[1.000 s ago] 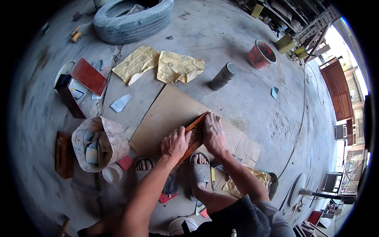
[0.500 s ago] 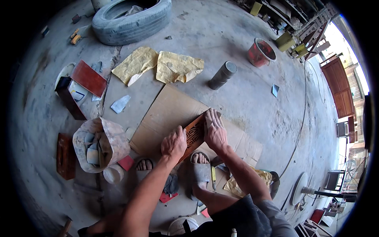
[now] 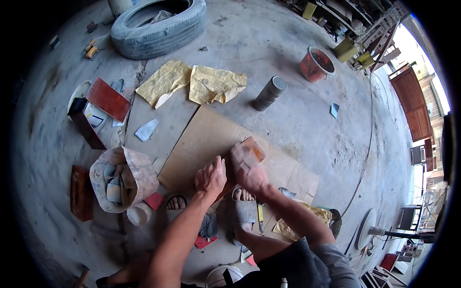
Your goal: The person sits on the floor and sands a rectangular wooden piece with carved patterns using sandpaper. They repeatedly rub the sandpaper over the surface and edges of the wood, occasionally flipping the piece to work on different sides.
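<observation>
A reddish-brown carved wooden piece (image 3: 254, 148) with a dark cut-out pattern lies slantwise over a flat cardboard sheet (image 3: 194, 144). My left hand (image 3: 211, 175) is closed on its left long edge, fingers curled in. Across its top lies my right hand (image 3: 248, 165), covering most of the carving; the fingers are smeared by motion. Whether anything is under that palm is hidden. The wood shows mainly at its far end, with a thin strip between my hands near my feet.
Left of my feet stands a pail (image 3: 124, 180) of scraps, with a wooden box (image 3: 81, 193) beyond it. Ahead lie yellow paper sheets (image 3: 217, 84), a dark cylinder (image 3: 270, 93), a tyre (image 3: 158, 36) and a red-stained bucket (image 3: 317, 64). A cable (image 3: 370, 139) crosses the floor at right.
My right hand has moved left and toward me along the wooden piece, uncovering its far end and covering the carved pattern. My left hand stays in place.
</observation>
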